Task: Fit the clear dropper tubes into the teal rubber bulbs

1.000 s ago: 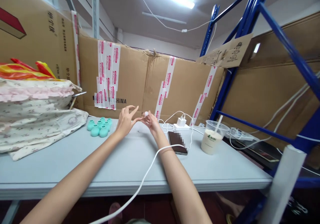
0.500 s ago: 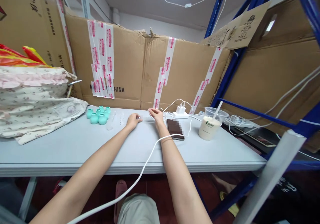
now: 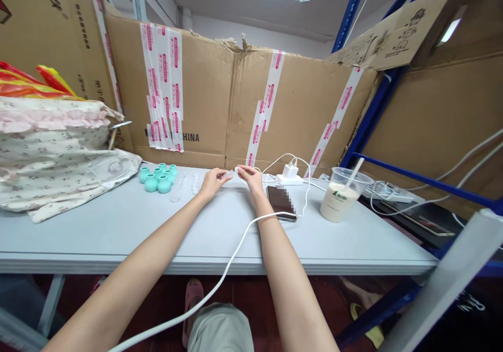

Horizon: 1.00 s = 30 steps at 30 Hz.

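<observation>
Over the back middle of the grey table, my left hand (image 3: pixel 213 182) is closed in a pinch on a small clear plastic piece (image 3: pixel 228 174). My right hand (image 3: pixel 251 177) faces it, thumb and fingers pinched on a small whitish piece (image 3: pixel 237 169). The two pieces are close together; whether they touch I cannot tell. Left of my left hand lie a short clear plastic strip (image 3: pixel 195 184) and a longer clear piece (image 3: pixel 177 190). Beyond them stands a cluster of several small teal round pots (image 3: pixel 159 178). A dark phone (image 3: pixel 281 201) lies beside my right wrist.
A white cable (image 3: pixel 220 284) runs across my right forearm. Behind the phone is a white power strip with a charger (image 3: pixel 290 174). A plastic cup with a straw (image 3: pixel 338 200) stands at right, a floral cloth bag (image 3: pixel 58 158) at left. Cardboard (image 3: pixel 204 95) walls the back.
My hands have come closer together, the left one rising and moving right with its clear piece. The whole view has shifted slightly.
</observation>
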### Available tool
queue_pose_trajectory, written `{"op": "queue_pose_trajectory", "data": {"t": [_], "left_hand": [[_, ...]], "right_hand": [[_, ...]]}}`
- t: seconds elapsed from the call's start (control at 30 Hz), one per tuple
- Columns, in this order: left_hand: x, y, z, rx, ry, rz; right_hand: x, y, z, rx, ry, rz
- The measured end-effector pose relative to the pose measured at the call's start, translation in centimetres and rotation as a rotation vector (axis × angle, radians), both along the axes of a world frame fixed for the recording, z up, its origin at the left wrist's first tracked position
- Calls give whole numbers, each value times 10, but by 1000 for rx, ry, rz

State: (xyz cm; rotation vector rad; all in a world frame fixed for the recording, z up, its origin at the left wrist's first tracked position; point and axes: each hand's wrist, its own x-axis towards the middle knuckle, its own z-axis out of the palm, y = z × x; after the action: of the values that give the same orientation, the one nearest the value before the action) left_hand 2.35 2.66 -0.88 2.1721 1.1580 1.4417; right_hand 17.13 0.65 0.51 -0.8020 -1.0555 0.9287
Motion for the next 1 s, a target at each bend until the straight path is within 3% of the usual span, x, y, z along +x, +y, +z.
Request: {"op": "queue_pose_trajectory", "data": {"t": [0.2,0.53,1.0], "left_hand": [[1,-8,6,35,38,-113],[4,-22,16,262,11,-59],[-6,-30,16,326,274,-52]], "right_hand": [[-2,-6,4,-7,-74,79],[2,-14,17,48,-62,70],[8,-18,22,-10,-249,162]]}}
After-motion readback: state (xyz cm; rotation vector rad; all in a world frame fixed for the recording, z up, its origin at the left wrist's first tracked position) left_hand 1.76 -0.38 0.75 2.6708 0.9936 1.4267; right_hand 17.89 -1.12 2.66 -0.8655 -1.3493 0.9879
